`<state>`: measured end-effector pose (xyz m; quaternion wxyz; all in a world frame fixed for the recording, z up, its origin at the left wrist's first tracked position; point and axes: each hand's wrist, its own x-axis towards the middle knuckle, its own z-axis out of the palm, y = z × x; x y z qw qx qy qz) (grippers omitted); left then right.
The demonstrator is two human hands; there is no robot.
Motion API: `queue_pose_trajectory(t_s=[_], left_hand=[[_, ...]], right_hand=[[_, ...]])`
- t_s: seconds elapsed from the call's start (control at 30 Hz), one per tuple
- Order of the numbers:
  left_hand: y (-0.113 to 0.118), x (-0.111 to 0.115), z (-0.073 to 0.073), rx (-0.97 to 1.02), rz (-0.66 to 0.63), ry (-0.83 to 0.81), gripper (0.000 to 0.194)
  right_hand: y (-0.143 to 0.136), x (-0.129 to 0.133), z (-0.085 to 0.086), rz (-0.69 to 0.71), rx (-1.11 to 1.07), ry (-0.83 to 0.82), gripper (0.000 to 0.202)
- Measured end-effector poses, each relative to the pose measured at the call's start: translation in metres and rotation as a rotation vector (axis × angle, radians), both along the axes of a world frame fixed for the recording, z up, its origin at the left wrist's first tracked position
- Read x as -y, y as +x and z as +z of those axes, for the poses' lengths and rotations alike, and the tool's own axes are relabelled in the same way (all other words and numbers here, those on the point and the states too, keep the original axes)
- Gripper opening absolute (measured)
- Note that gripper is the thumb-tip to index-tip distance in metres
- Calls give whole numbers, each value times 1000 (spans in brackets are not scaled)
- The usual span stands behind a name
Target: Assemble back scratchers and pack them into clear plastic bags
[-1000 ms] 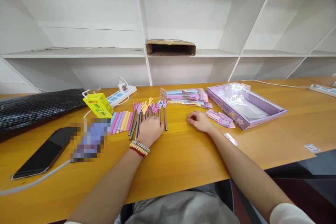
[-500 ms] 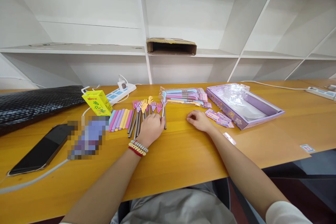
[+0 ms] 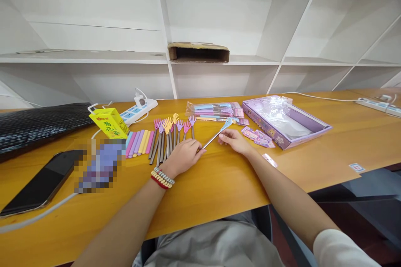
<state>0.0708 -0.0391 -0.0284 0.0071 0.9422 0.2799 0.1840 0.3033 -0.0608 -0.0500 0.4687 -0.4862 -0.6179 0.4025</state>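
Note:
Between my hands is a back scratcher with a thin metal rod and a light blue claw head (image 3: 226, 124), tilted up to the right. My left hand (image 3: 184, 156), with bracelets at the wrist, pinches the lower end of its rod. The fingers of my right hand (image 3: 234, 141) close on the rod just below the blue head. Left of them lie several more back scratcher pieces (image 3: 168, 126) with purple, pink and yellow claw heads on metal rods. Beside these is a row of coloured tube-shaped handles (image 3: 140, 143). Packaged back scratchers (image 3: 213, 109) lie behind in clear bags.
An open purple box (image 3: 283, 133) with clear plastic inside stands at the right, small printed cards (image 3: 263, 138) next to it. Leftward are a yellow drink carton (image 3: 109, 123), a phone (image 3: 44, 181), a power strip (image 3: 138, 111) and a black textured package (image 3: 46, 123). Shelves rise behind.
My left hand has lifted the blue back scratcher from the row and swung it rightward. My right hand has closed on its rod near the head. The view has shifted slightly.

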Motion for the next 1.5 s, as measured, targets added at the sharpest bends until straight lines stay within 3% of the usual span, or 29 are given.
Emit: queue_pose_trajectory(t_s=[0.27, 0.5, 0.8, 0.9, 1.0, 1.13, 1.3, 1.5], left_hand=[[2, 4, 0, 30, -32, -56, 31], [6, 9, 1, -10, -102, -97, 30], [-2, -1, -7, 25, 24, -21, 25], [-4, -3, -9, -25, 34, -19, 25], [-3, -2, -10, -41, 37, -24, 25], [-1, -2, -11, -21, 77, -14, 24], [-2, -2, -11, -32, 112, -41, 26], [-2, -2, -10, -31, 132, -31, 26]], right_hand=[[-3, -2, -2, 78, -306, -91, 32], [-5, 0, 2, 11, -425, -153, 34], [3, -5, 7, -308, -491, -107, 32], [18, -4, 14, -478, -316, -44, 34], [42, 1, 20, -706, 160, 14, 34], [68, 9, 22, -848, 716, -160, 28], [80, 11, 16, -804, 939, -370, 51], [81, 9, 12, -809, 972, -414, 51]])
